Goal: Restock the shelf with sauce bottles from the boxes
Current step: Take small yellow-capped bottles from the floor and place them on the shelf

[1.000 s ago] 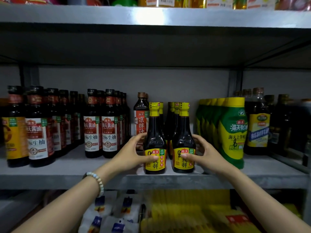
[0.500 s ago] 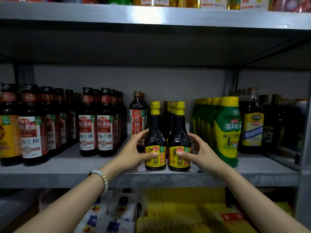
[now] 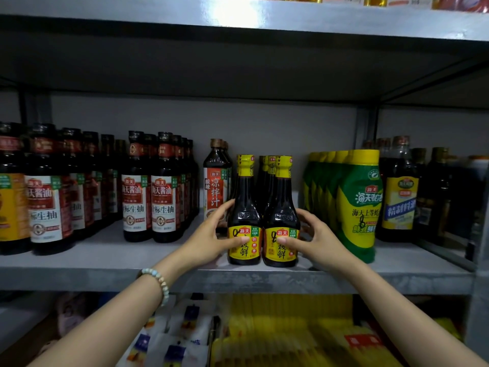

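Observation:
Two small dark sauce bottles with yellow caps and yellow labels stand side by side at the front of the grey middle shelf (image 3: 105,271). My left hand (image 3: 209,239) wraps the left bottle (image 3: 244,207), thumb across its label. The right bottle (image 3: 281,207) is gripped by my right hand (image 3: 316,241) in the same way. More bottles of this kind stand in rows directly behind the two. No boxes are in view.
Tall soy sauce bottles with red-and-white labels (image 3: 148,197) fill the shelf's left side. A brown-capped dressing bottle (image 3: 215,181) stands just left of my hand. Green-and-yellow squeeze bottles (image 3: 360,205) and dark bottles (image 3: 399,197) stand on the right. Packets lie on the shelf below.
Both hands have stayed on the two front bottles, which sit a little further back on the shelf. The view has shifted slightly.

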The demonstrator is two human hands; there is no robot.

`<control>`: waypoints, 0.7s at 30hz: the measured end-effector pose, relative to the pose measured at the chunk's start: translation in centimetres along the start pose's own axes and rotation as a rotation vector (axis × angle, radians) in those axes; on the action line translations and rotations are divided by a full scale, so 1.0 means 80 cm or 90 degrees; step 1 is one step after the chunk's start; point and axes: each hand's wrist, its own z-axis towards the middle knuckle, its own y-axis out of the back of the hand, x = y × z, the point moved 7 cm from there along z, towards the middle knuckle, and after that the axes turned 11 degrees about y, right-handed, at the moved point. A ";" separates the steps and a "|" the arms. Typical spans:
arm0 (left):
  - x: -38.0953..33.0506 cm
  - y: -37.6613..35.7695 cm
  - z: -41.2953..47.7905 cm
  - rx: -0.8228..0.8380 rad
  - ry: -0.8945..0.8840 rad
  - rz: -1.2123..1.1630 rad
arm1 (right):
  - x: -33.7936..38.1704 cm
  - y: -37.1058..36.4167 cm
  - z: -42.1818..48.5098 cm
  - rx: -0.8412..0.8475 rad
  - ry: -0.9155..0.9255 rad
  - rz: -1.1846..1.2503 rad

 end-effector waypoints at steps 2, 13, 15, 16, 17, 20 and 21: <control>-0.001 -0.003 -0.001 0.011 -0.002 -0.003 | -0.003 0.000 0.001 0.007 0.004 -0.012; 0.000 -0.007 -0.004 0.046 0.024 -0.022 | -0.011 -0.002 0.007 0.017 -0.006 -0.050; 0.001 -0.007 -0.004 0.047 0.021 -0.023 | -0.012 -0.003 0.008 0.022 -0.008 -0.057; 0.001 -0.007 -0.004 0.048 0.018 -0.020 | -0.013 -0.003 0.009 0.025 -0.009 -0.058; 0.003 -0.007 -0.003 0.050 0.019 -0.016 | -0.014 -0.003 0.010 0.029 -0.011 -0.058; 0.013 -0.006 0.000 0.056 0.048 -0.012 | -0.014 -0.005 0.012 0.038 -0.014 -0.064; 0.016 -0.006 0.000 0.060 0.053 -0.013 | -0.013 -0.006 0.012 0.036 -0.013 -0.067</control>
